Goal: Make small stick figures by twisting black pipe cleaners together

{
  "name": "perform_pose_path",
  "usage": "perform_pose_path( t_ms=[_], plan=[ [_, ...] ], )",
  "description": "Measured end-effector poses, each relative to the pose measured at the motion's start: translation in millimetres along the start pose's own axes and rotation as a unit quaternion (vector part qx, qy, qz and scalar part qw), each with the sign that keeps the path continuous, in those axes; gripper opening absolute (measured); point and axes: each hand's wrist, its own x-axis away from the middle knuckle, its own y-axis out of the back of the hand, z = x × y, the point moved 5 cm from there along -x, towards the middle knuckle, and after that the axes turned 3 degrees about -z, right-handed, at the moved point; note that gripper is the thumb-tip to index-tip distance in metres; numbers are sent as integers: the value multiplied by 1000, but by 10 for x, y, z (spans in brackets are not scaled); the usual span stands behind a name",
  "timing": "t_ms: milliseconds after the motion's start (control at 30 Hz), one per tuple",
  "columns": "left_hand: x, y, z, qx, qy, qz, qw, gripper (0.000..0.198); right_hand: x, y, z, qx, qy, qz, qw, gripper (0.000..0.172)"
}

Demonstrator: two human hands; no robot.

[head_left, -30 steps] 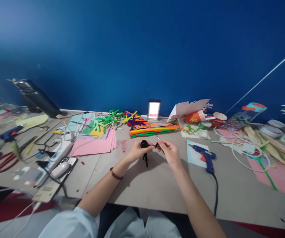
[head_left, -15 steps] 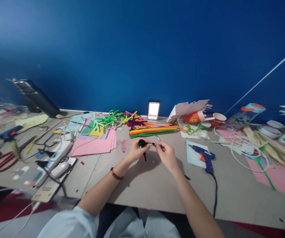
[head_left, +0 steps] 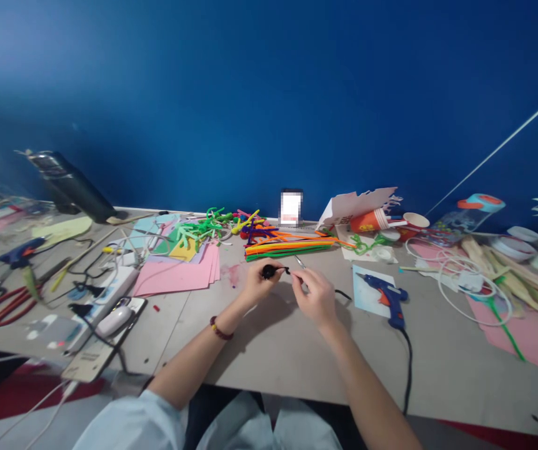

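My left hand [head_left: 255,282] is closed in a pinch around a tight black fuzzy coil [head_left: 267,272], which looks like wound pipe cleaner. A short bent black end sticks out of the coil toward my right hand [head_left: 314,296]. The fingers of that hand are closed together close to this end, and part of what they grip is hidden. Past the right wrist, a black strand like a pipe cleaner [head_left: 342,294] shows above the grey table [head_left: 278,356]; whether it joins the coil is hidden.
Orange and green pipe cleaners [head_left: 292,249] lie beyond my hands, below a small upright screen [head_left: 290,208]. On the right, a blue glue gun [head_left: 394,303] rests partly on light blue paper. Leftward are pink sheets [head_left: 175,275], a power strip [head_left: 104,306] and red-handled scissors [head_left: 9,306].
My right hand has turned slightly and its fingertips have drawn a little off the coil's end. The black strand beside the right wrist has shifted farther up the table.
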Motion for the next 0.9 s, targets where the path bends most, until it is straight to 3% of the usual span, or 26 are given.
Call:
perform_pose_path(
  t_ms=[267,433,633,900],
  plan=[
    [16,-75,-153,43,-13,96,994,13,-21,60,-153,-33,-68,-50,996,21],
    [3,-47,-72,75,41,35,996,17,18,-82,-202,-56,-111,28,992,22],
    [10,1,107,58,70,-57,994,19,16,-82,-35,-30,-62,54,996,20],
    [20,-9,41,0,8,-24,1000,13,2,-24,6,9,-7,22,1000,20]
  ],
)
